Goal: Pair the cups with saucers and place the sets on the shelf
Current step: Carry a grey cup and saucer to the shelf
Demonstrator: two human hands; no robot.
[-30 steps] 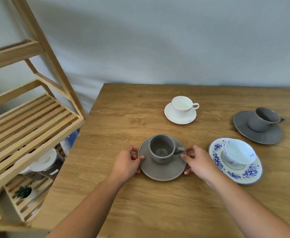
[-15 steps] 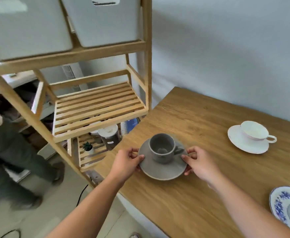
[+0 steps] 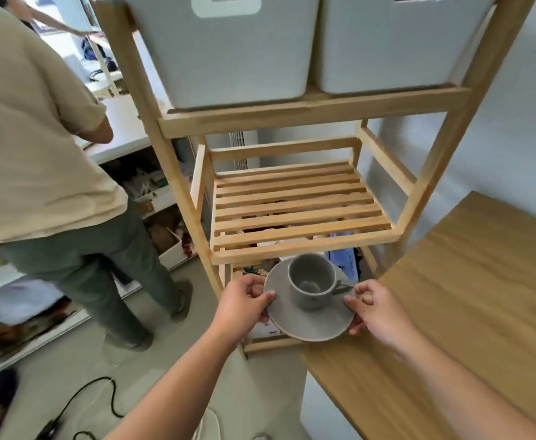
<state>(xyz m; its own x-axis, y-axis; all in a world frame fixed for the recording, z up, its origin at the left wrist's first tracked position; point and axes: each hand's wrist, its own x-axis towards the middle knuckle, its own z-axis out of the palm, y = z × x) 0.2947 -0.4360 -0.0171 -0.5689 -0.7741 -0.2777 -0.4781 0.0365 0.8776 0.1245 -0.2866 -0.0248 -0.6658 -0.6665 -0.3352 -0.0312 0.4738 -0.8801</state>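
Note:
A grey cup (image 3: 311, 282) stands upright on a grey saucer (image 3: 308, 322), its handle pointing right. My left hand (image 3: 244, 304) grips the saucer's left rim and my right hand (image 3: 374, 311) grips its right rim. The set hangs in the air just off the table's left corner, in front of and slightly below the wooden slatted shelf (image 3: 295, 211), which has nothing on it. The other cups and saucers are out of view.
The wooden table (image 3: 470, 300) lies to the right. Two white bins (image 3: 228, 46) fill the shelf level above. Clutter sits on the lower shelf level behind the saucer. A person (image 3: 47, 147) stands at the left. A black cable (image 3: 82, 404) lies on the floor.
I have lifted the grey cup and saucer off the table and carried them left toward the shelf. My view has swung left, so the other sets have left the frame.

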